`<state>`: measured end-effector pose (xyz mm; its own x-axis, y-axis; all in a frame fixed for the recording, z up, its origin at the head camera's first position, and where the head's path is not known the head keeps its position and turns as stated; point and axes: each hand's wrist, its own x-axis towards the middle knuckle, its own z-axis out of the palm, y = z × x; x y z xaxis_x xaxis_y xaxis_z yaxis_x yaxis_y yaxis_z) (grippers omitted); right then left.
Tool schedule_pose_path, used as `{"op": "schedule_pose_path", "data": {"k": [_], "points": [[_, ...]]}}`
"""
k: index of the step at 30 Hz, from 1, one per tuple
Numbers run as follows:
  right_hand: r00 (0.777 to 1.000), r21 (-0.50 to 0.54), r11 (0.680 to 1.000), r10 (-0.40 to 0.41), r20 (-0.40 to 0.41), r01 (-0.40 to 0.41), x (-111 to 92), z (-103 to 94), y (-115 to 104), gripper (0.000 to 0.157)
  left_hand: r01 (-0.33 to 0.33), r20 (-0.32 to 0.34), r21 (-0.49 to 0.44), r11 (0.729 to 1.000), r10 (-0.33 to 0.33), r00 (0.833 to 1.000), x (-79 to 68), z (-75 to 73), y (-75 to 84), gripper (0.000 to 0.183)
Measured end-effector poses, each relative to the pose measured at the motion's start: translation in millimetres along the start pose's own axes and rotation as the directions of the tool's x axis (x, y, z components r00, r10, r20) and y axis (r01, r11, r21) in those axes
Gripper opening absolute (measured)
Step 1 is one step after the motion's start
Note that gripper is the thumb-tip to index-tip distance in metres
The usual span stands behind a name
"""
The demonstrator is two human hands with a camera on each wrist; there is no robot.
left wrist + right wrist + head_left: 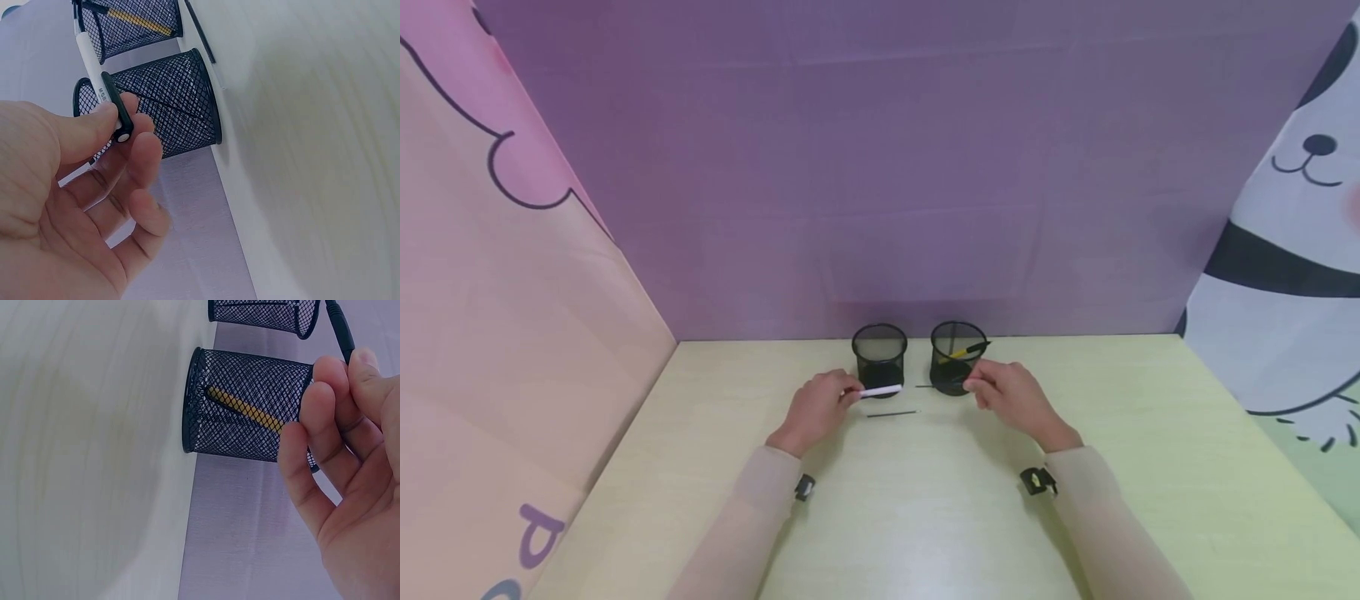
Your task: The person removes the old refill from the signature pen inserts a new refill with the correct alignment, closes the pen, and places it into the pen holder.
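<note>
My left hand [822, 406] pinches a white pen barrel [92, 59] with a black clip [119, 103] between thumb and fingers, in front of the left black mesh pen cup [880, 354]. My right hand [1011, 398] pinches a slim black pen piece [340, 328] that points left, with a thin dark end [924, 386] showing in the head view. It is close to the front of the right mesh pen cup [934, 358], where a yellow pen [957, 354] with a black end leans. A thin dark rod like a pen refill [891, 414] lies on the table between both hands.
Both cups stand side by side at the back of the pale table [895, 517], close to a purple cloth backdrop [925, 167]. Printed panels flank the table, a panda [1262, 333] on the right one. Small dark devices sit at both wrists.
</note>
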<state>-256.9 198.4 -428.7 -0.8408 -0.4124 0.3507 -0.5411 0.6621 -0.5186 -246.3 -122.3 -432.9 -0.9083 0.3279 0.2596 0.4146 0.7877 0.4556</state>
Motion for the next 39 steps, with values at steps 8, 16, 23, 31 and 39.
{"op": "schedule_pose_path", "data": {"k": [8,16,23,31,39], "points": [[1.000,0.004,1.000,0.023,0.016,-0.023,0,1.1,0,0.017,-0.015,-0.014,0.002,1.000,0.015,1.000,-0.1,0.5,0.6,0.010],[1.000,0.006,1.000,0.016,0.021,-0.016,1,1.2,-1,0.016,-0.024,-0.029,-0.008,1.000,0.024,0.999,0.0,-0.5,3.0,0.010],[1.000,0.008,1.000,0.016,0.023,-0.016,1,1.1,-3,0.016,-0.017,-0.022,-0.012,1.000,0.017,1.000,-0.8,-0.6,6.4,0.010],[1.000,0.004,1.000,0.018,0.023,-0.018,1,1.7,-3,0.016,-0.030,-0.032,-0.020,0.999,0.030,0.999,-1.0,0.7,9.3,0.010],[1.000,-0.008,1.000,0.017,0.020,-0.017,0,3.4,-2,0.016,-0.037,-0.039,-0.017,0.999,0.036,0.999,-0.9,2.3,10.2,0.010]]}}
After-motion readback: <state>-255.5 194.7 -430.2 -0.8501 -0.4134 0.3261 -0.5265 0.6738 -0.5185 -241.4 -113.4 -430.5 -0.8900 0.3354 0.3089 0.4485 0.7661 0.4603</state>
